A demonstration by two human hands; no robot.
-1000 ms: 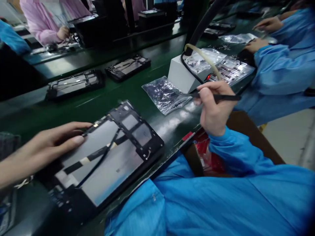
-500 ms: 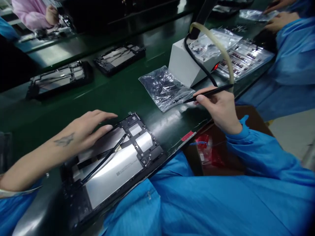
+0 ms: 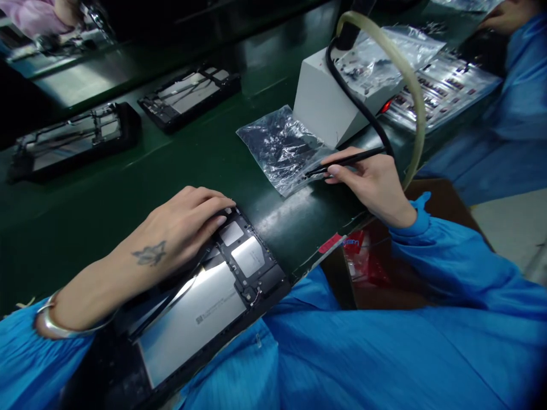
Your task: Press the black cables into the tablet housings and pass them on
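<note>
Left hand [image 3: 183, 228] lies flat, fingers spread, on the opened tablet [image 3: 205, 302] at the belt's near edge; right hand [image 3: 371, 185] pinches black tweezers [image 3: 342, 162], tips on the clear bag [image 3: 284, 148].

Left hand [image 3: 183, 228] lies flat, fingers spread, on upper edge of opened tablet [image 3: 200, 302] at near edge of green belt [image 3: 128, 188]. Right hand [image 3: 371, 185] pinches black pen tool [image 3: 342, 162], tip touching clear plastic bag [image 3: 282, 148]. White box [image 3: 325, 105] just behind bag, yellowish tube [image 3: 410, 74] arching over it. Two more opened tablets [image 3: 188, 97] lie further up belt
</note>
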